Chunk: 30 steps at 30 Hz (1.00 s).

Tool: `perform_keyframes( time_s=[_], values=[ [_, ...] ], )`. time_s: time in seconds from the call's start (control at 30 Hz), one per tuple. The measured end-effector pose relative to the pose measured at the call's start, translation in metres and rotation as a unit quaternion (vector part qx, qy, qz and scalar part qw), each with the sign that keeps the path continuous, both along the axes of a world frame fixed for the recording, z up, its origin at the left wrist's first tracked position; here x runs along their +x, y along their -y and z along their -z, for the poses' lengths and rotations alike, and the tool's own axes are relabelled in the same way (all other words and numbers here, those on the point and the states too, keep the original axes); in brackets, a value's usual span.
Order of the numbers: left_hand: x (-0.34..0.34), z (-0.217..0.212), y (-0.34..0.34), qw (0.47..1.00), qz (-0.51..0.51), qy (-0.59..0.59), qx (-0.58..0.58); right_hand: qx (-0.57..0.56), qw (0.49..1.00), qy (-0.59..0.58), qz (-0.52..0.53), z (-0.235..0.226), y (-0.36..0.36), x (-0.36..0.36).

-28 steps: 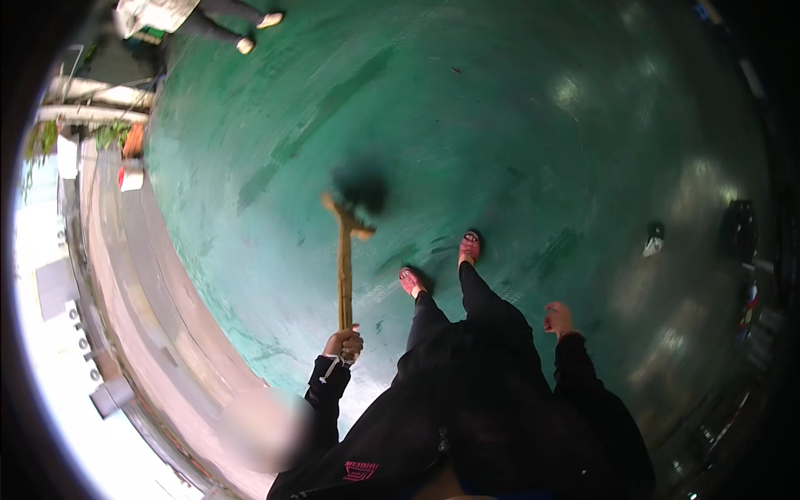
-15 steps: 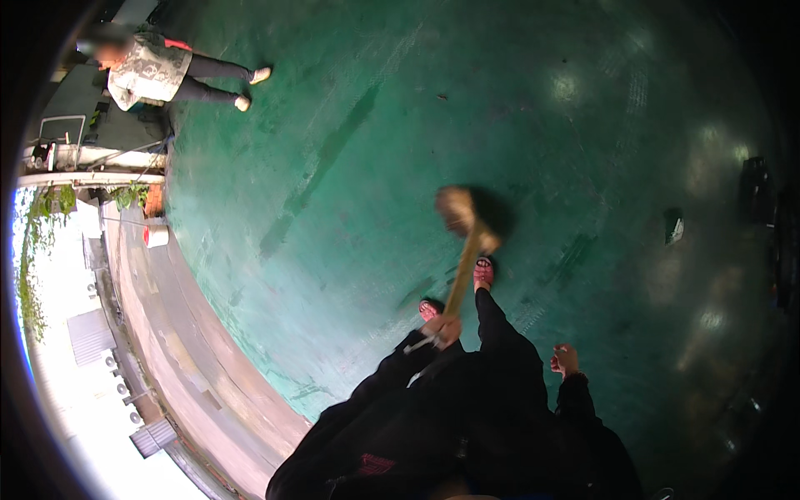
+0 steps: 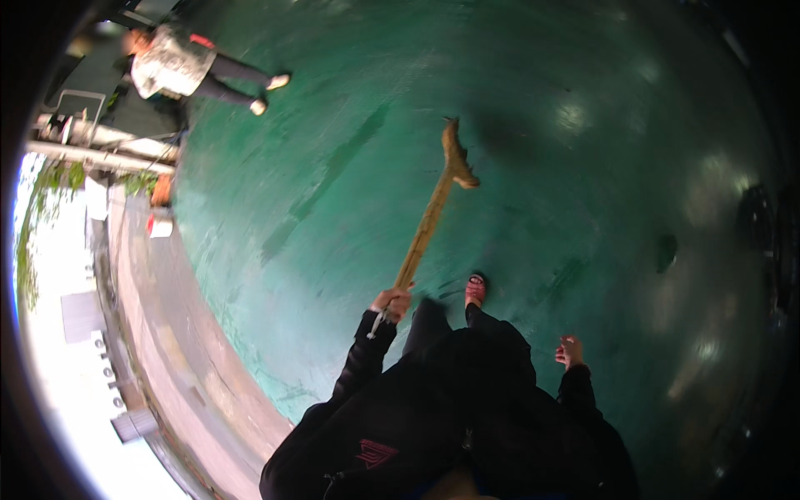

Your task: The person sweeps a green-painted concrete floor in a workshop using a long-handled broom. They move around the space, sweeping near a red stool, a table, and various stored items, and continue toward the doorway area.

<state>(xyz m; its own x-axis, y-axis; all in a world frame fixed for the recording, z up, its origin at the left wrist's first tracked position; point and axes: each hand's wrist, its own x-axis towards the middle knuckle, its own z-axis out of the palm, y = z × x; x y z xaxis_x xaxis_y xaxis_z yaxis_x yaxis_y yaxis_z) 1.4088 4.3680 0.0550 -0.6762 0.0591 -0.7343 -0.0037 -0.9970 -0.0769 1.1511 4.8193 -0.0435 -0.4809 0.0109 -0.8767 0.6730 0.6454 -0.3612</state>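
My left hand (image 3: 392, 302) is wrapped round the near end of a straw broom (image 3: 427, 223). A pale cord loop hangs by the wrist. The broom's yellowish-brown handle slants forward and to the right, up to a ragged brown head that sits crosswise at the far end. That head is over the green floor, with a dark shadow to its right; whether it touches the floor I cannot tell. My right hand (image 3: 570, 352) hangs beside my right leg, its fingers curled in and nothing seen in them.
Green floor (image 3: 350, 225) with dark streaks spreads ahead. At the far left stands another person (image 3: 175, 62). A white and red bucket (image 3: 160, 226) is near the floor's left edge, by a paved lane (image 3: 179, 333). Dark objects (image 3: 757, 218) line the far right.
My left hand has moved left and forward, and the broom head has swung farther ahead, away from my feet. My right hand has shifted slightly. The other person appears slightly farther right.
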Motion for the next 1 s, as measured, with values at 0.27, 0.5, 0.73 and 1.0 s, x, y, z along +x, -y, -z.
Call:
perform_keyframes(
  time_s=[0.27, 0.5, 0.73, 1.0],
  values=[
    [0.130, -0.008, -0.022, 0.951, -0.137, 0.266, -0.075, -0.053, 0.998, 0.021, 0.023, 0.006, 0.046, -0.010],
    [0.137, 0.092, 0.135, 0.941, -0.296, 0.158, 0.054, -0.038, 0.997, 0.060, 0.002, 0.001, 0.122, -0.004],
    [-0.027, 0.141, 0.127, 0.838, 0.336, 0.047, -0.427, -0.024, 0.998, 0.052, 0.019, -0.032, 0.189, -0.009],
    [-0.290, 0.121, 0.192, 0.973, 0.205, 0.058, 0.093, -0.073, 0.996, 0.044, -0.027, -0.052, 0.275, -0.018]
  ],
)
